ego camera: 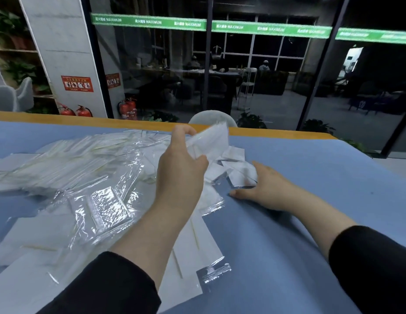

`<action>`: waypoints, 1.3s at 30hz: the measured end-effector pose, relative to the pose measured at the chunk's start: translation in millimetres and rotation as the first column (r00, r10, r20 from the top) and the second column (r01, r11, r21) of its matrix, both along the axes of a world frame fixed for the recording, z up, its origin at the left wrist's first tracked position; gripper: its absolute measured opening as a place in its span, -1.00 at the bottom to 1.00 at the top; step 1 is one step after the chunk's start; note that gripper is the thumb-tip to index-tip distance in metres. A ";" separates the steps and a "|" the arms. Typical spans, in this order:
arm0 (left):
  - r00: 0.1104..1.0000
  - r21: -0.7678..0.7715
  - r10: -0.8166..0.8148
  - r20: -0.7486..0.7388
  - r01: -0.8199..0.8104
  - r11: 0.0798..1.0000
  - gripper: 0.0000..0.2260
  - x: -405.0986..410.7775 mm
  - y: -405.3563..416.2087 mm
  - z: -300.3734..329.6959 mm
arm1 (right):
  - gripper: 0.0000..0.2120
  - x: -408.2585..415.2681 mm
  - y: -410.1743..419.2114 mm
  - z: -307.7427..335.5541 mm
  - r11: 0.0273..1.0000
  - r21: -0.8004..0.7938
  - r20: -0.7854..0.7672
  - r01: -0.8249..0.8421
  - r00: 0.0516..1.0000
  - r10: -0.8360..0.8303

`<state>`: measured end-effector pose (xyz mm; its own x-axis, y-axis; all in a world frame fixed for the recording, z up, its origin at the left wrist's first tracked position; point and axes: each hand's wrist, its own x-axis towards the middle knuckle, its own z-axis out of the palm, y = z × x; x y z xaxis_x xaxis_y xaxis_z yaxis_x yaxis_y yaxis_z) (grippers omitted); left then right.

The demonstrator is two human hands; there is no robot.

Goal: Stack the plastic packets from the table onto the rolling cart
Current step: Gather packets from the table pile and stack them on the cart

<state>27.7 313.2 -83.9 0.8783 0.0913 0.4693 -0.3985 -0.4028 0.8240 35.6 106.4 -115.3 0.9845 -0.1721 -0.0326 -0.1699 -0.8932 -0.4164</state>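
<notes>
Two hands are working a spread of plastic packets (68, 168) on the blue table (311, 177): left hand (181, 164) gripping a raised bundle (211, 141), right hand (263, 184) lying flat beside loose packets. Green window banner (150, 21) reading "MAXIMUM".

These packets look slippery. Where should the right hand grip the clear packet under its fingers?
Probably its near edge, coming from the right: the clear packet lies partly lifted off the blue table, and the right hand already rests beside that edge.
</notes>
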 end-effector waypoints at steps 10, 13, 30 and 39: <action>1.000 -0.002 -0.008 0.018 0.008 1.000 -0.59 -0.8 -2.6 1.4 | -0.54 24.4 18.7 -7.2 0.953 -0.270 0.094 0.138 0.989 -0.116; 1.000 -0.029 -0.001 0.014 0.001 1.000 -0.59 -0.4 -0.9 1.4 | -0.82 21.0 0.5 -3.5 0.963 -0.230 0.228 0.137 0.970 -0.084; 0.933 -0.070 -0.244 -0.265 0.233 0.970 -0.85 -8.7 -22.7 -8.4 | -0.58 -42.1 -10.2 4.2 0.896 0.404 0.339 -0.185 0.940 0.041; 0.937 -0.029 -0.275 -0.216 0.276 0.961 -0.89 -14.0 -41.6 -20.4 | -0.56 -38.5 -22.0 -0.7 0.824 0.437 0.296 -0.361 0.923 0.248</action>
<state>13.7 271.6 -104.3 0.9492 -0.1694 0.2652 -0.3063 -0.3038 0.9022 -2.9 84.4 -116.0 0.9749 0.1191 0.1882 0.2224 -0.5656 -0.7941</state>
